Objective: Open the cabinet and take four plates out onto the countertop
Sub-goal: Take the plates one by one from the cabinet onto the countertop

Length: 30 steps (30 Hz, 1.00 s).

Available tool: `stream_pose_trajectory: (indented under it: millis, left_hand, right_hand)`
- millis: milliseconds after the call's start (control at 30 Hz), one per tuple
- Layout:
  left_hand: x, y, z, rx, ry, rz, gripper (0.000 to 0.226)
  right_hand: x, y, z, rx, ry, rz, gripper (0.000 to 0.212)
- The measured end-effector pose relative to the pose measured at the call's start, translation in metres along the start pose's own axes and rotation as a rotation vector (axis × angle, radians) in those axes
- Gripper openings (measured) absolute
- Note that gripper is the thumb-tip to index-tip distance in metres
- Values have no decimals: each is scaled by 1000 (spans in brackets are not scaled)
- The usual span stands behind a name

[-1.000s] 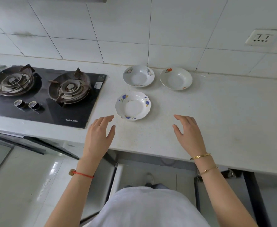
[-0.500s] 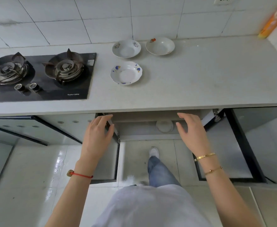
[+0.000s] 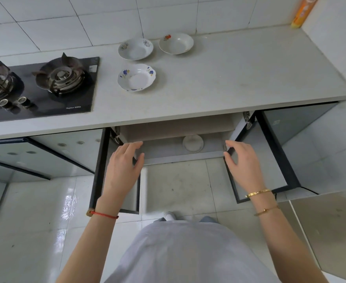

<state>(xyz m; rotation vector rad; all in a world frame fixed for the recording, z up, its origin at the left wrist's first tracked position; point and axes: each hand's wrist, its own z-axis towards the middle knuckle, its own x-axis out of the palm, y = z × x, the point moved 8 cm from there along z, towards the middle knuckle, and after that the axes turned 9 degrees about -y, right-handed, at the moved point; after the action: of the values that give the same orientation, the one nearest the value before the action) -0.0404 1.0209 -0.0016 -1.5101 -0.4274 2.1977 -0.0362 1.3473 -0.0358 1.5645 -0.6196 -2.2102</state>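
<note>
Three white plates stand on the countertop: a blue-flowered plate in front, a faintly patterned plate behind it, and a red-flowered plate to the right. Below the counter the cabinet is open, both doors swung outward. One more white plate lies on its lower shelf. My left hand hovers by the left door, fingers apart, holding nothing. My right hand hovers by the right door, also empty with fingers spread.
A black two-burner gas stove fills the counter's left part. An orange spray can stands in the back right corner. Closed glass-fronted cabinet doors run to the left. Glossy floor tiles lie below.
The view has pulled back and down from the countertop to the open cabinet. Both hands dropped from above the counter to the level of the cabinet opening, between the doors.
</note>
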Motion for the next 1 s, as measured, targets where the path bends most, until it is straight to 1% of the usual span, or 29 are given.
stream_pose_trajectory:
  millis: [300, 533, 633, 733, 1000]
  left_hand:
    - [53, -57, -18, -76, 4, -3, 33]
    - [114, -76, -18, -148, 13, 8, 30]
    - [151, -66, -10, -179, 40, 24, 30]
    - [201, -46, 1, -197, 90, 56, 32]
    - [364, 36, 24, -147, 137, 113, 27]
  right_hand:
    - [-31, -77, -5, 1, 90, 12, 33]
    - [-11, -128, 19, 0, 166, 4, 34]
    - [17, -150, 34, 19, 183, 6, 34]
    - [60, -178, 50, 57, 198, 2, 35]
    - [208, -267, 85, 72, 178, 2, 31]
